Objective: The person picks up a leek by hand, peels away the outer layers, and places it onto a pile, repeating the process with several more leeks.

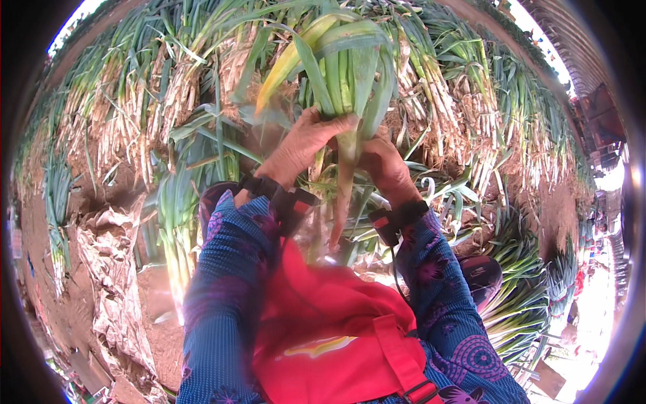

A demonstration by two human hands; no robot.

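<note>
In front of me I hold up a leek (347, 158), its green leaves fanned out at the top and its pale brownish stalk tapering downward. One yellowed leaf (291, 65) droops on its left side. My left hand (306, 143) is closed around it where the leaves meet the stalk, thumb laid across the front. From the other side, my right hand (386, 167) grips it at about the same height with curled fingers, partly hidden behind the stalk and leaves. Dark bands with small boxes are strapped around both wrists.
Long rows of leeks (464, 114) lie beyond my hands, roots toward me. Another pile of leeks (517, 296) is at my right, and a bunch of leeks (177, 236) at my left. A crumpled brown sack (114, 269) lies on the soil. Red cloth (330, 316) covers my lap.
</note>
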